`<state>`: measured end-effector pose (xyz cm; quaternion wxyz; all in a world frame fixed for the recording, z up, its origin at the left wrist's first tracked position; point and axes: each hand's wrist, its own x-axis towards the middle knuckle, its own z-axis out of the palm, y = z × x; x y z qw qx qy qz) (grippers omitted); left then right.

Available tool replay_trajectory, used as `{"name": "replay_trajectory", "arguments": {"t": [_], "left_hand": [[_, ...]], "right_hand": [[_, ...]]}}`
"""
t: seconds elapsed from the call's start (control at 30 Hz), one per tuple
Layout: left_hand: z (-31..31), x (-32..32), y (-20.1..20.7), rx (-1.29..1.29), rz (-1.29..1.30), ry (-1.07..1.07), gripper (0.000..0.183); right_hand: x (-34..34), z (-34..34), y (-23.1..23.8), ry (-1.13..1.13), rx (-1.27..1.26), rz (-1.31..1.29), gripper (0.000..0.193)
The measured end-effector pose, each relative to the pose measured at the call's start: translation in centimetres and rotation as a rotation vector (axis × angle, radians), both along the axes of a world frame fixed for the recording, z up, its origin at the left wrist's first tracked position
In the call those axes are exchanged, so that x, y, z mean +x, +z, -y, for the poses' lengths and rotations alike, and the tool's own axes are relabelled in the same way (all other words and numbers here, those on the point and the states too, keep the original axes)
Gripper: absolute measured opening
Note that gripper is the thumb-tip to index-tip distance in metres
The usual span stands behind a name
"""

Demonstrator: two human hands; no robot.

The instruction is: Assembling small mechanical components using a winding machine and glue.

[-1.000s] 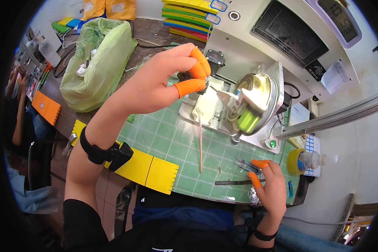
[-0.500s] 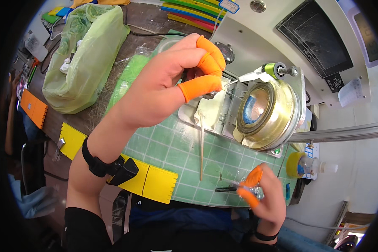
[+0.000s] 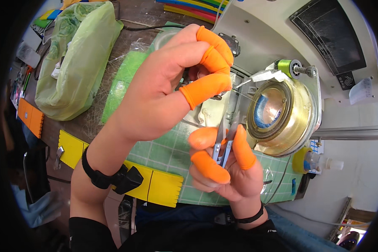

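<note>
In the head view, the left hand (image 3: pixel 168 80), wearing orange rubber finger cots (image 3: pixel 203 90), has its fingertips together; whether they pinch anything is hidden. The right hand (image 3: pixel 241 178) is clamped on slim silver metal snips (image 3: pixel 227 152), blades apart just below the left hand, their lower ends covered by fingers. A yellow-green translucent plastic bag (image 3: pixel 84 67) holds contents hard to make out.
</note>
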<state>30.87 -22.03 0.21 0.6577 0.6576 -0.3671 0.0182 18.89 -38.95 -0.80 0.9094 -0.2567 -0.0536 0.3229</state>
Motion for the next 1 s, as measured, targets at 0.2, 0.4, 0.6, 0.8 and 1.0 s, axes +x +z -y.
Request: {"name": "replay_trajectory", "arguments": {"t": [0.2, 0.4, 0.6, 0.8, 1.0], "left_hand": [[-0.2, -0.1, -0.1, -0.009, 0.014, 0.013, 0.005], [-0.2, 0.1, -0.2, -0.017, 0.027, 0.019, 0.007], [0.0, 0.0, -0.2, -0.018, 0.012, 0.017, 0.007], [-0.2, -0.1, -0.1, -0.016, 0.01, 0.027, 0.007], [-0.1, 0.7, -0.8, -0.277, -0.157, -0.086, 0.005]], "right_hand": [[0.3, -1.0, 2.0, -0.206, 0.359, -0.407, 0.051], [0.9, -0.8, 0.9, -0.152, 0.397, -0.341, 0.044], [1.3, -1.0, 0.8, -0.148, 0.405, -0.329, 0.045], [1.3, -1.2, 0.9, -0.17, 0.395, -0.343, 0.045], [-0.4, -0.3, 0.7, -0.088, 0.402, -0.344, 0.044]]}}
